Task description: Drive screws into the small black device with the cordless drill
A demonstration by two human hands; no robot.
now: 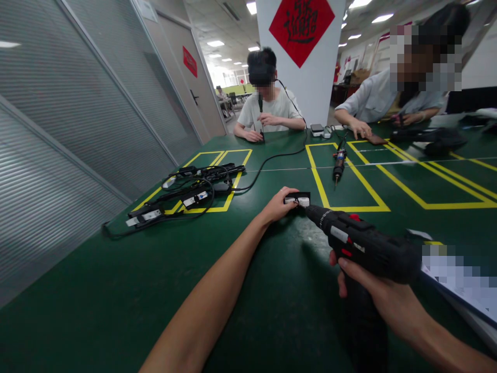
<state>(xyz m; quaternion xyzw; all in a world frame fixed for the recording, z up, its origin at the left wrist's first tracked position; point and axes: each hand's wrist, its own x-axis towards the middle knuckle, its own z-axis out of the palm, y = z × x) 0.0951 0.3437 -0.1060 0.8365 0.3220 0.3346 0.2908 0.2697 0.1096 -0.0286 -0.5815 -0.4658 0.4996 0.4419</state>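
Note:
My right hand (pixel 373 285) is wrapped round the grip of a black cordless drill (pixel 365 243) with red buttons. The drill points forward and left, and its tip meets or nearly meets a small black box with a white label (pixel 298 199); contact cannot be made out. Closed on the left end of that box is my left hand (pixel 280 206), its forearm stretched out over the green table (pixel 163 311). What lies inside the box's open face is too small to tell.
Black power adapters and tangled cables (pixel 198 191) lie on the left. Ahead are an electric screwdriver (pixel 339 166) and yellow tape outlines (pixel 357 209). Papers (pixel 462 290) lie at the right. Two people sit across the table, one with a headset (pixel 262 70), one touching a brown object (pixel 376 139).

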